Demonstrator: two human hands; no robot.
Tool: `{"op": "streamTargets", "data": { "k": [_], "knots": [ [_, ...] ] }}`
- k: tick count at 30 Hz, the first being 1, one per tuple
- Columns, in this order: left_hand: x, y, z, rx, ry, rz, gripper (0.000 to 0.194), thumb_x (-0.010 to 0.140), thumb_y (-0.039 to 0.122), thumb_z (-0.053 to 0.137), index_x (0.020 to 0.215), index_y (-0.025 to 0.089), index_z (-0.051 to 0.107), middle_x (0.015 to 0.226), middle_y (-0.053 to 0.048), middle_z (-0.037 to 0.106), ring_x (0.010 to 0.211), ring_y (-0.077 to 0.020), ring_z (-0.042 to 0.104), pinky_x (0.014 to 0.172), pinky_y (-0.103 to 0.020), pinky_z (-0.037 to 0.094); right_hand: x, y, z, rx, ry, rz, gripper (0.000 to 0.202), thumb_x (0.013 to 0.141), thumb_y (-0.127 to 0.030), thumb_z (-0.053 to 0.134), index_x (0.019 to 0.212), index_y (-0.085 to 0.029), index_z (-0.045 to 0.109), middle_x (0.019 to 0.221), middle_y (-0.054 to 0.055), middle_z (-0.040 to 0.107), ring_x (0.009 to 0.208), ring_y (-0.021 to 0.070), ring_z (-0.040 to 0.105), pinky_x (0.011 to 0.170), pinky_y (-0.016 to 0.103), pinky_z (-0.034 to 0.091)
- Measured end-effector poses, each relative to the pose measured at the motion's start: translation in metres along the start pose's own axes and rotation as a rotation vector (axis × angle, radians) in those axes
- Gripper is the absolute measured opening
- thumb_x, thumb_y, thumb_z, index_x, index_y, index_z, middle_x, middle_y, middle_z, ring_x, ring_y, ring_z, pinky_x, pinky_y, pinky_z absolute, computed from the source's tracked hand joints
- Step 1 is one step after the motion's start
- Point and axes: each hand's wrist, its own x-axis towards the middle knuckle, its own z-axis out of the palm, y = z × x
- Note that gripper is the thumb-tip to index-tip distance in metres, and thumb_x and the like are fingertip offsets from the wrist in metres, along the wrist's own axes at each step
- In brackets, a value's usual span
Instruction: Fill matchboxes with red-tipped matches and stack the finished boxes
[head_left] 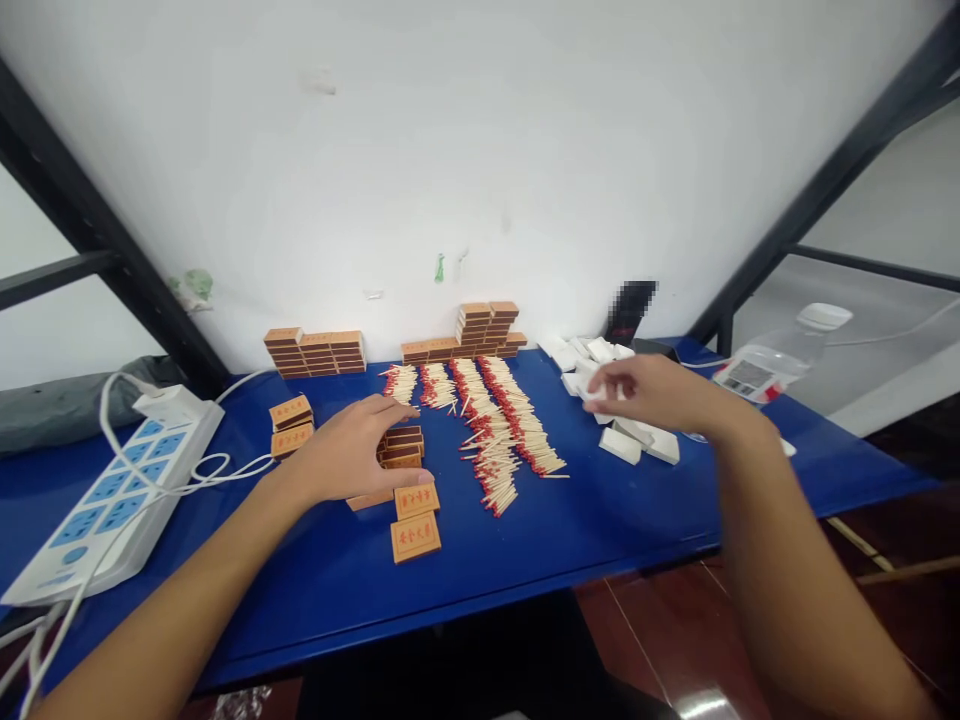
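My left hand [367, 450] rests over several orange matchbox sleeves [401, 447], thumb and fingers apart around them. Two orange boxes with red print [415, 537] lie flat just below its thumb. On the right, my right hand [622, 388] is above a heap of white trays [577, 360]; its fingertips are pinched together at a white piece, which is partly hidden. Rows of loose red-tipped matches [491, 435] lie between my hands.
Orange matchboxes are stacked along the wall at the left [322, 352] and centre [487, 325]. A white power strip [120, 490] with cables lies at the left. A clear bottle [772, 355] stands at the right, near a black object [630, 310].
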Motion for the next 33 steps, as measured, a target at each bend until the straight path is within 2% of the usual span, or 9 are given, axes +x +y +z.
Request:
{"op": "streamTargets", "data": {
  "k": [4,8,10,13,17,21,23,27,33],
  "knots": [
    [0.003,-0.002,0.003,-0.038,0.105,0.038,0.07,0.088,0.082,0.067,0.128,0.025,0.076,0.125,-0.012,0.077,0.113,-0.0332,0.074,0.097,-0.046,0.06,-0.045,0.048,0.017,-0.054,-0.038,0.168,0.027,0.077,-0.045,0.086,0.097,-0.026,0.083,0.093,0.017,0.077,0.074,0.027,0.07,0.067,0.042,0.051],
    [0.006,-0.008,0.002,-0.015,0.252,0.09,0.053,0.098,0.072,0.063,0.115,0.024,0.079,0.109,-0.01,0.08,0.103,-0.0293,0.075,0.091,-0.043,0.06,-0.05,0.047,0.037,-0.12,-0.086,0.129,0.041,0.077,-0.057,0.079,0.102,-0.024,0.081,0.09,0.01,0.075,0.078,0.0292,0.071,0.068,0.04,0.052],
    [0.007,-0.009,0.002,0.011,0.317,0.129,0.046,0.101,0.065,0.062,0.109,0.022,0.079,0.103,-0.009,0.081,0.099,-0.0277,0.075,0.091,-0.042,0.059,-0.044,0.039,0.036,-0.126,-0.093,0.087,0.036,0.079,-0.053,0.076,0.097,-0.022,0.08,0.09,0.01,0.075,0.079,0.0293,0.071,0.069,0.04,0.052],
    [0.007,-0.006,0.001,0.048,0.393,0.187,0.04,0.103,0.058,0.063,0.104,0.021,0.078,0.097,-0.009,0.081,0.095,-0.0263,0.074,0.088,-0.041,0.059,-0.034,0.02,0.025,-0.099,0.011,0.006,0.033,0.078,-0.052,0.077,0.093,-0.023,0.077,0.092,0.01,0.075,0.082,0.0285,0.07,0.071,0.039,0.052],
    [0.006,0.004,0.004,0.033,0.425,0.232,0.04,0.102,0.057,0.068,0.117,0.02,0.075,0.102,-0.01,0.08,0.1,-0.0271,0.074,0.091,-0.043,0.06,-0.013,-0.035,0.016,0.064,0.132,-0.209,0.038,0.086,-0.056,0.076,0.107,-0.025,0.075,0.102,0.008,0.076,0.086,0.025,0.069,0.075,0.036,0.052],
    [0.003,0.019,0.009,-0.057,0.422,0.257,0.057,0.097,0.06,0.074,0.14,0.023,0.067,0.118,-0.011,0.079,0.113,-0.0294,0.072,0.102,-0.048,0.059,0.008,-0.105,0.025,0.123,0.031,-0.505,0.03,0.09,-0.037,0.079,0.116,-0.023,0.072,0.115,0.008,0.077,0.093,0.0234,0.069,0.079,0.035,0.051],
    [0.002,0.027,0.011,-0.071,0.408,0.271,0.06,0.095,0.061,0.076,0.141,0.023,0.066,0.115,-0.01,0.079,0.109,-0.0287,0.072,0.099,-0.047,0.059,0.012,-0.126,0.033,0.157,-0.026,-0.592,0.029,0.091,-0.03,0.079,0.118,-0.023,0.072,0.116,0.007,0.077,0.093,0.0225,0.069,0.078,0.034,0.051],
    [0.002,0.038,0.017,-0.084,0.41,0.331,0.04,0.097,0.056,0.076,0.118,0.022,0.075,0.09,-0.006,0.077,0.088,-0.0236,0.07,0.087,-0.043,0.059,0.005,-0.131,0.047,0.248,-0.005,-0.631,0.029,0.095,-0.03,0.077,0.123,-0.027,0.072,0.112,0.005,0.076,0.093,0.0222,0.068,0.078,0.035,0.052],
    [0.003,0.042,0.025,-0.051,0.424,0.369,0.029,0.099,0.046,0.074,0.116,0.022,0.075,0.093,-0.006,0.079,0.093,-0.0243,0.071,0.092,-0.045,0.059,-0.022,-0.101,0.067,0.395,0.102,-0.563,0.025,0.101,-0.036,0.072,0.125,-0.029,0.073,0.117,0.007,0.072,0.098,0.0241,0.068,0.085,0.039,0.056]
  ]
}}
